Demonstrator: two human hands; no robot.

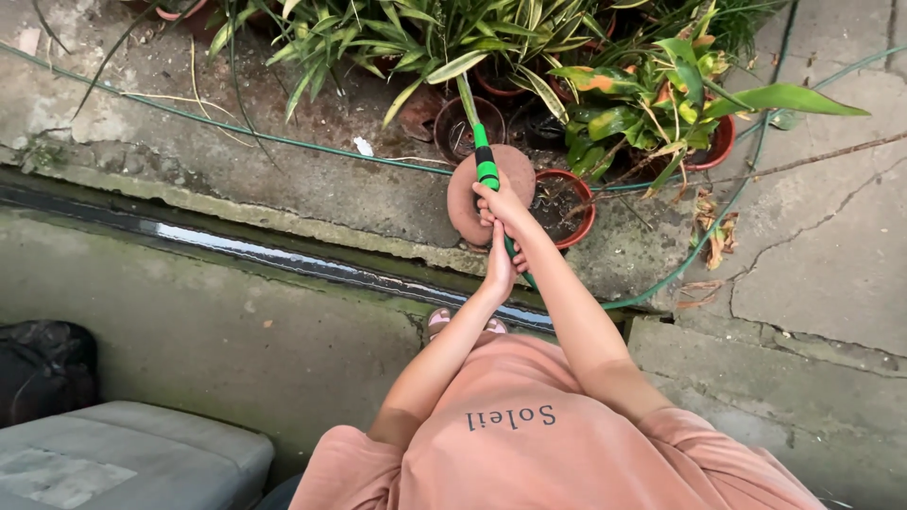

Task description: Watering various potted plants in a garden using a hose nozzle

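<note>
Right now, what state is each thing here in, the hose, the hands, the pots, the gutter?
Hose nozzle: held, aimed at the potted plants.
Right hand: shut round the nozzle.
Left hand: gripping the hose just below.
Hose: lying slack across the concrete.
Red pot: upright, bare soil.
Dark pot: upright.
Gutter: wet.

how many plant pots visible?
4 clear: dark pot ahead of the nozzle, red pot beside the hands, red pot far right, one behind. Foliage likely hides more.
</note>
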